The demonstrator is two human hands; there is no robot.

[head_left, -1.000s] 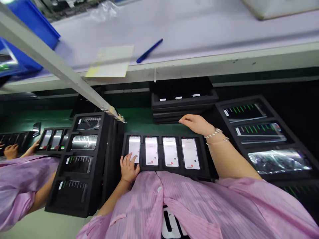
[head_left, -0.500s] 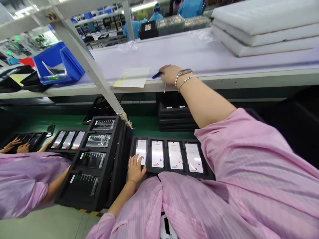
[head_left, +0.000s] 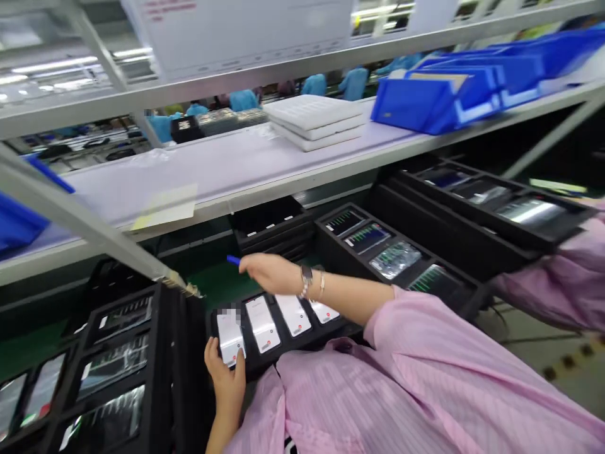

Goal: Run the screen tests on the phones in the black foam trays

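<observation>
A black foam tray [head_left: 283, 356] lay beneath both hands, holding white-screened smartphones [head_left: 293, 315]. The left hand [head_left: 225, 384] gripped a smartphone [head_left: 230, 337] at the tray's left end, thumb at its lower edge, screen largely uncovered. The right hand [head_left: 269, 273] was closed around a blue pen [head_left: 233, 260], its tip exposed.
</observation>
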